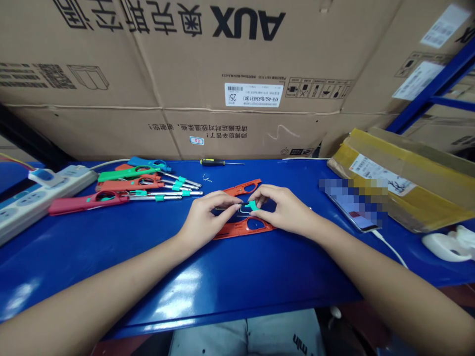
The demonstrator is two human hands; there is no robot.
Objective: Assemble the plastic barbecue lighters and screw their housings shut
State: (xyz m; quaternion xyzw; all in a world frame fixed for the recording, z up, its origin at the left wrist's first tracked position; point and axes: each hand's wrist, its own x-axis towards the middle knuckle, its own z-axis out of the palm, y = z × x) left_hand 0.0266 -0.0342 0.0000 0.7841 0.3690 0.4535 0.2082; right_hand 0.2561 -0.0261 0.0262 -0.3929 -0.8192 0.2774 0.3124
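Between the two hands, just above the tabletop (278, 282), a small green part (253, 205) is pinched in the fingertips of the right hand (278, 207). The left hand (206, 215) has thumb and forefinger brought together on a small dark piece (244, 204) just beside the green part; its exact shape is too small to tell. One orange shell (243, 228) lies on the near side of the hands, hollow face up, and another orange shell (239, 189) on the far side.

Beyond, loose screws (207, 178) lie near a black and yellow screwdriver (213, 162). To the left is a cluster of long-nosed lighters (91, 201) in red, orange, green and blue, next to a white power strip (52, 193) with a plug in it. To the right, a phone (361, 215), partly blurred out, has a white cable attached and lies beside a box (415, 207) bound in yellow tape, its contents hidden.

Behind everything stands a large cardboard carton (185, 74), contents also out of sight, printed upside down with "AUX"; its white label (254, 94) reads "KFR-46G/BpR3AES1(B1)" and "25".
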